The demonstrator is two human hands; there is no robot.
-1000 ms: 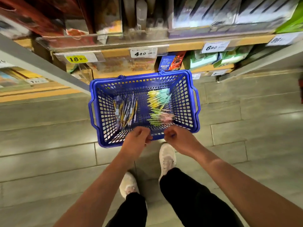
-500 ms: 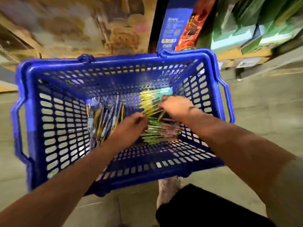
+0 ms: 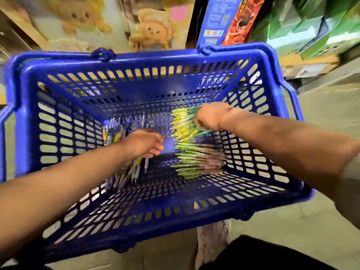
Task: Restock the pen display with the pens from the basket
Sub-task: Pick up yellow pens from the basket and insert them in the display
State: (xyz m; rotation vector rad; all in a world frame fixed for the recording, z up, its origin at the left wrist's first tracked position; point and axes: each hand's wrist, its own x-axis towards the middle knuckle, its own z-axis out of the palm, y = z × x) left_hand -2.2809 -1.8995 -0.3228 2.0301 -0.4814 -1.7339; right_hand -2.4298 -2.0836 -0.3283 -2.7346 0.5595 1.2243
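Basket: one blue basket (image 3: 155,217) on the floor (image 3: 321,117), its near wall closest to the person, both arms reaching down into it.
Left hand: the left hand (image 3: 142,145) is the nearer one, low over the basket floor, fingers bent downward above the dark pens. Blur hides whether it grips any.
Dark pens: one bunch (image 3: 134,170) on the left side, long axis running near to far, ends poking out toward the person from under the left hand.
Green-and-pink pens: one pile (image 3: 196,160) on the right, lying crosswise, just right of the left hand and nearer than the right hand.
Right hand: the right hand (image 3: 211,115) is farther in, back up, fingers tucked under at the yellow pens. It looks like a grip, but I cannot be sure.
Yellow pens: one pile (image 3: 181,121), crosswise too, touching the right hand.
Count: two hands, three piles; single pens too smeared to count.
Beyond: boxes (image 3: 233,18) on a shelf. No pen display in sight.
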